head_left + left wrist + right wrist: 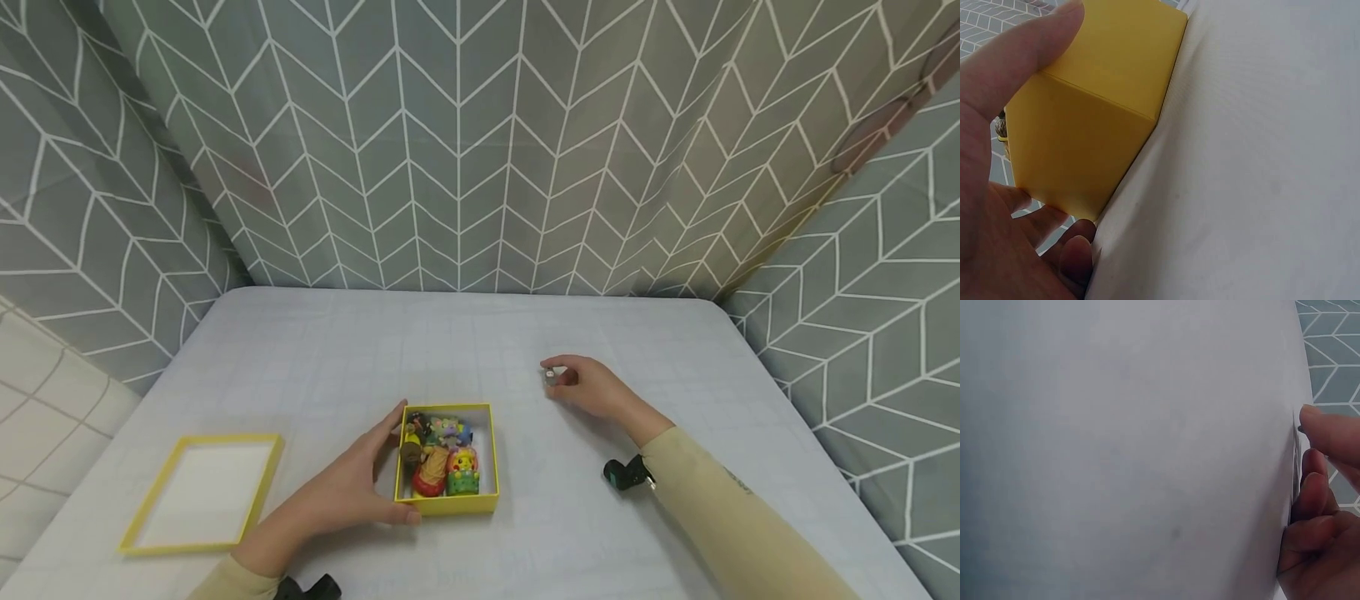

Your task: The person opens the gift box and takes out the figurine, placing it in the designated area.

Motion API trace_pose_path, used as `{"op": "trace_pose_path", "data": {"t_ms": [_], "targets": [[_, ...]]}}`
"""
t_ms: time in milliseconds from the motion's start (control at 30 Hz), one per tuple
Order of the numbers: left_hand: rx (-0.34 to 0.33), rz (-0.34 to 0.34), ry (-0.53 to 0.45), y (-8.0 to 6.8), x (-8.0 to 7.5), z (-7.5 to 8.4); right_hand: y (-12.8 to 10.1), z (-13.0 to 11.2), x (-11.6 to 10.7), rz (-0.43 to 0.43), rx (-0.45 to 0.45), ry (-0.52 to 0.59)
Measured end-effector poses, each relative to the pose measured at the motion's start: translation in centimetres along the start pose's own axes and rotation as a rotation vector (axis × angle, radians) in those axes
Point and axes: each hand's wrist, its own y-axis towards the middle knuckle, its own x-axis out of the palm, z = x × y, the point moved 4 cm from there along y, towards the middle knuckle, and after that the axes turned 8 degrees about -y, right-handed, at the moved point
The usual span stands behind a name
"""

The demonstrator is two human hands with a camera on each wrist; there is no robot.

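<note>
A yellow open-topped box (457,505) stands on the white-covered table and holds several small toy figurines (431,471), among them one with a yellow head on a green base. My left hand (352,492) grips its left side, thumb at the near face and fingers towards the far corner. The left wrist view shows the thumb (1029,53) pressed against the box's yellow wall (1079,137). Farther back and to the right, my right hand (592,390) pinches a small grey figurine (551,377) at the table surface. In the right wrist view that figurine is mostly hidden by the fingers (1313,494).
Left of the box lies a yellow-rimmed lid (202,492) with a white inside, close to my left forearm. The table (337,350) is covered in white cloth. Grey curtains (450,150) with white chevron lines surround its far side and flanks.
</note>
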Motion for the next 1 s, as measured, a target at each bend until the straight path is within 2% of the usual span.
{"op": "trace_pose_path", "data": {"t_ms": [133,533,867,1000], "targets": [[-0.011,-0.005,-0.002,-0.11,0.06,0.03,0.28,0.12,0.13,-0.038,0.008,-0.020],[-0.002,0.010,0.017,0.02,-0.04,0.12,0.80,0.18,0.09,-0.080,0.001,-0.042],[0.003,0.017,0.030,0.04,-0.02,0.09,0.81,0.20,0.04,-0.085,-0.001,-0.057],[0.002,0.011,0.028,0.03,-0.08,0.11,0.70,0.43,0.11,-0.104,0.030,-0.041]]}}
